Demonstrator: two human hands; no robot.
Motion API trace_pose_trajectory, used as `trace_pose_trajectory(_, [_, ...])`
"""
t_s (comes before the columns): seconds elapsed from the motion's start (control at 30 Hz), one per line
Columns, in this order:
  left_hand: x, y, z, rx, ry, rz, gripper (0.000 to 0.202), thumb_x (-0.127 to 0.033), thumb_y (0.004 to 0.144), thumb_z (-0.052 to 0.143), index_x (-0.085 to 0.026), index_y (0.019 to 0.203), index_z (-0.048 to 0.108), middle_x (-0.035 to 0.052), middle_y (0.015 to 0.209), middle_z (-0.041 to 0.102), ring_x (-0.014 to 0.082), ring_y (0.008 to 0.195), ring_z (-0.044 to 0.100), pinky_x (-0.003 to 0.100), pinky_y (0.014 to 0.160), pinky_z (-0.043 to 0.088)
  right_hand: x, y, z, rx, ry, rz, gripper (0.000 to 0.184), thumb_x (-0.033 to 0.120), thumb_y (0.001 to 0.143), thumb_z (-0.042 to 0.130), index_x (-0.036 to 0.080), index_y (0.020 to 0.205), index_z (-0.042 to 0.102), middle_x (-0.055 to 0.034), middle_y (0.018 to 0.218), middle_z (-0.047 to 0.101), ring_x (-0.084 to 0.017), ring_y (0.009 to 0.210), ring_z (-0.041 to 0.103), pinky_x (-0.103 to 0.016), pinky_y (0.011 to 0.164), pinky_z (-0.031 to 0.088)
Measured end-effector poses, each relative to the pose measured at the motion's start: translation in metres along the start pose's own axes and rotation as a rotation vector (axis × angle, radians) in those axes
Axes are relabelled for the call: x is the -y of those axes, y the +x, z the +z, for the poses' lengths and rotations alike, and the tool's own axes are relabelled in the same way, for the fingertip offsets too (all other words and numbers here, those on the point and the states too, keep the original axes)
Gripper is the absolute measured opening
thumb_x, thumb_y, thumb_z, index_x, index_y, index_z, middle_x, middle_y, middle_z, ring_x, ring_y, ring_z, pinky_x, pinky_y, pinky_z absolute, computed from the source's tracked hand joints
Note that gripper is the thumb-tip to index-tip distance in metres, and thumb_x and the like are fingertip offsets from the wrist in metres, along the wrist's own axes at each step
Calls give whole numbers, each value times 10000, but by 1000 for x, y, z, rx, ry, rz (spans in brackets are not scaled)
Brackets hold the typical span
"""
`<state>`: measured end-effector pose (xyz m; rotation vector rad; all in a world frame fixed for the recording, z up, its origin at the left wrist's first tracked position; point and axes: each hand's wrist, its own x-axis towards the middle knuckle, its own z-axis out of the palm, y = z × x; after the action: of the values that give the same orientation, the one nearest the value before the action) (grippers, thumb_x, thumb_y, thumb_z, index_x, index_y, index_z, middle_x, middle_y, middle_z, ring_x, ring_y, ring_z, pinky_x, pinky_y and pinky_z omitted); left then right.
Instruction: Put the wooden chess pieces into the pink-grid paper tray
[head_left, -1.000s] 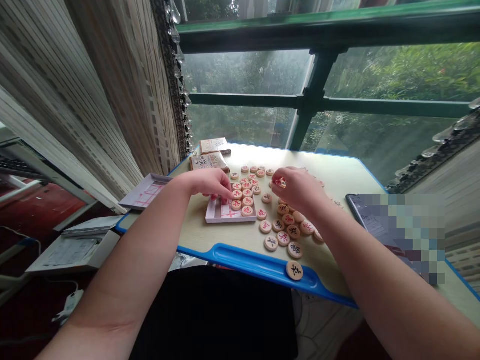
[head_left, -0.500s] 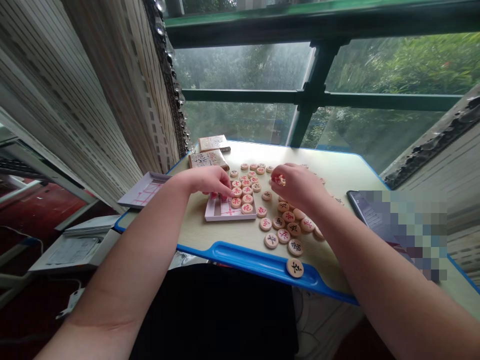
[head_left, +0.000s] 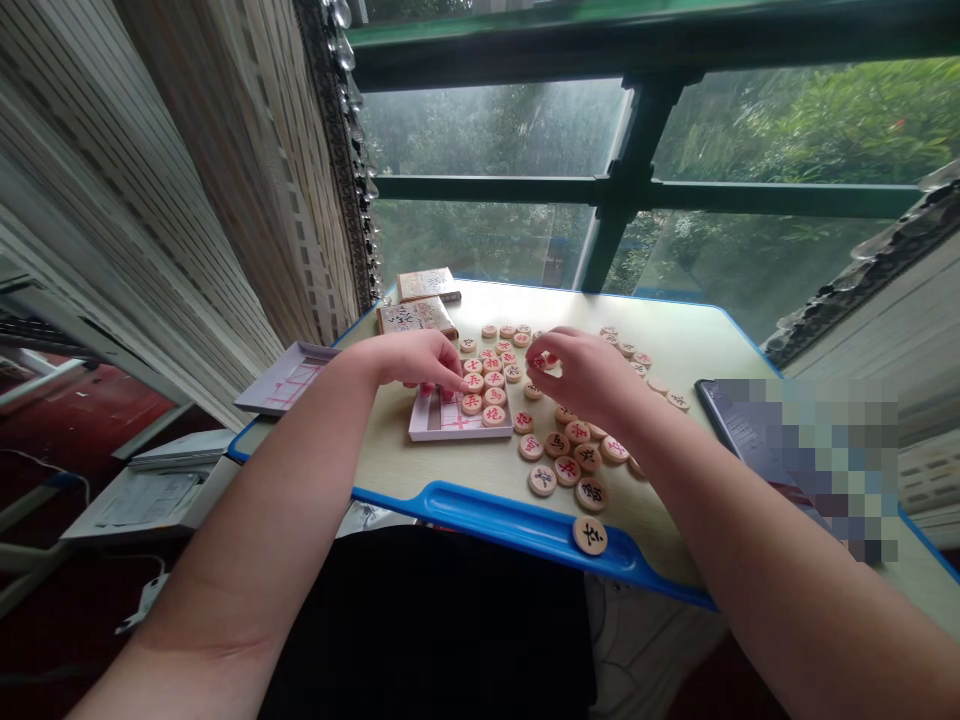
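Observation:
A shallow white box (head_left: 421, 432) with red lines on its bottom lies on the table, with round wooden Chinese chess pieces lined up along its right side, among them a red-marked piece (head_left: 493, 415). My left hand (head_left: 420, 358) reaches over the box's left side, fingers bent and apart, a fingertip against another red-marked piece (head_left: 472, 382) in the rows. Right of the box, my right hand (head_left: 579, 365) pinches a red-marked Chinese chess piece (head_left: 538, 363), partly hidden by the fingers. Loose pieces lie around and under that hand, including a black-marked one (head_left: 591, 494).
A matching box lid (head_left: 281, 380) rests at the table's left edge. Two small patterned boxes (head_left: 416, 317) sit behind. One piece (head_left: 590, 535) lies on the blue pencil groove (head_left: 495, 520). A phone (head_left: 739, 425) lies at right; a window and curtains surround the table.
My right hand has moved left toward the box, with a red-marked piece at its fingertips, uncovering several pieces behind it. My left hand has stayed in place.

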<state>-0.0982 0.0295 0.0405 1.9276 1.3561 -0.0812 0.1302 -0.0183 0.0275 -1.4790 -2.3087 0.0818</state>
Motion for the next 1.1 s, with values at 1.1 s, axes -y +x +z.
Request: trace_pose_trajectory(1.1, [-2, -1, 2, 65, 3, 17, 201, -352, 623, 692, -174, 706, 653, 19, 648, 646, 125, 569, 567, 208, 446, 351, 23, -4, 15, -5, 394, -280, 87, 191, 798, 603, 177, 868, 653, -49, 900, 675, -130, 808, 615, -250, 746, 475])
